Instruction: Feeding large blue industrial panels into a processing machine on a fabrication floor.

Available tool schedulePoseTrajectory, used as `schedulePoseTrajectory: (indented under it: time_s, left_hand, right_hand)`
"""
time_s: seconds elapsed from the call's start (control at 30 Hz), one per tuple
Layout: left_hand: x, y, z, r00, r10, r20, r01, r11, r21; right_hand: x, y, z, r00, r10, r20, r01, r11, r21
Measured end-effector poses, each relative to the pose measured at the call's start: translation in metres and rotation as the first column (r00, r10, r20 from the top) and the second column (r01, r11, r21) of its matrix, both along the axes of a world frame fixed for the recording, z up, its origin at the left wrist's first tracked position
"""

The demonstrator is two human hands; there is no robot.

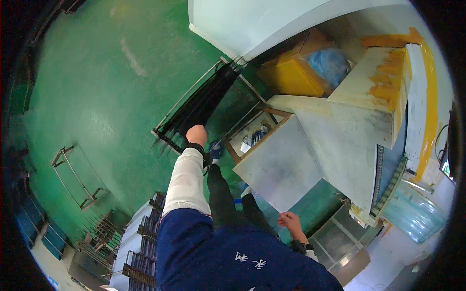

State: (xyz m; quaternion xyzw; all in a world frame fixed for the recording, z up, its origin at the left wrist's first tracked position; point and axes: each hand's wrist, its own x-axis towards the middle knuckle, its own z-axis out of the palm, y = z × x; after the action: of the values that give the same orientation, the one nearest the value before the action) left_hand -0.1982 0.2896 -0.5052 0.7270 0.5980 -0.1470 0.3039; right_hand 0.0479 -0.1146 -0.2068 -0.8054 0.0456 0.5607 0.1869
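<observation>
Curled into a loose fist, the left grip [196, 135] sits at the near end of the metal rack [188, 95] carrying long dark strips [209, 97]; its inner side is turned away, so I cannot tell whether it pinches one. These strips merge into one black mass, too dark to separate, and their far end reaches the lower edge of a white panel [242, 24], itself cut off above. Right grip [290, 221] has bent fingers near the lower corner of the pale flat surface [279, 165]; whether they hold anything small cannot be told. One blue shoe [216, 149] is partly covered by the left arm. Beyond the surface, a yellow box [291, 75] and crumpled blue plastic [329, 67] lie in shadow. At lower left, a sleeve hides part of the stacked grey pieces [131, 237].
</observation>
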Motion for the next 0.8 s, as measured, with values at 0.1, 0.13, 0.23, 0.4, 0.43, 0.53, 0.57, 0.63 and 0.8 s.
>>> schedulePoseTrajectory:
  time_s: [0.1, 0.13, 0.23, 0.4, 0.43, 0.53, 0.57, 0.63, 0.8]
  left_hand:
    - [0.003, -0.003, 0.003, 0.995, 0.092, 0.049, -0.094, 0.995, 0.040]
    - [0.004, -0.002, 0.005, 0.995, 0.091, 0.045, -0.093, 0.994, 0.056]
    - [0.004, 0.000, 0.018, 0.999, -0.023, 0.035, 0.023, 1.000, 0.010]
    - [0.008, 0.004, 0.052, 0.999, -0.032, 0.034, 0.031, 0.999, 0.006]
    - [0.009, 0.004, 0.060, 0.996, -0.077, 0.037, 0.078, 0.997, -0.022]
    - [0.007, 0.005, 0.084, 0.992, -0.123, 0.027, 0.123, 0.992, -0.027]
    - [0.007, 0.007, 0.092, 0.990, -0.133, 0.046, 0.133, 0.991, -0.006]
    - [0.003, 0.008, 0.110, 0.986, -0.154, 0.066, 0.152, 0.988, 0.027]
    - [-0.007, 0.011, 0.174, 0.975, -0.173, 0.140, 0.137, 0.962, 0.235]
  right_hand:
    - [-0.002, 0.001, 0.001, 1.000, -0.004, -0.026, 0.004, 1.000, 0.000]
    - [-0.003, 0.002, 0.001, 1.000, 0.007, -0.024, -0.007, 1.000, -0.009]
    - [-0.003, 0.002, 0.001, 1.000, 0.016, -0.010, -0.016, 1.000, -0.009]
    - [0.001, 0.005, -0.001, 0.999, 0.003, -0.037, 0.000, 0.998, 0.071]
    - [0.002, 0.005, -0.002, 0.999, -0.005, -0.039, 0.008, 0.997, 0.074]
    - [0.007, 0.006, -0.008, 0.999, -0.008, -0.039, 0.011, 0.996, 0.094]
    - [0.008, 0.006, -0.011, 0.999, -0.007, -0.035, 0.010, 0.995, 0.101]
    - [0.010, 0.005, -0.019, 0.998, -0.010, -0.058, 0.016, 0.994, 0.106]
    - [0.019, 0.002, -0.035, 0.995, 0.033, -0.099, -0.015, 0.983, 0.181]
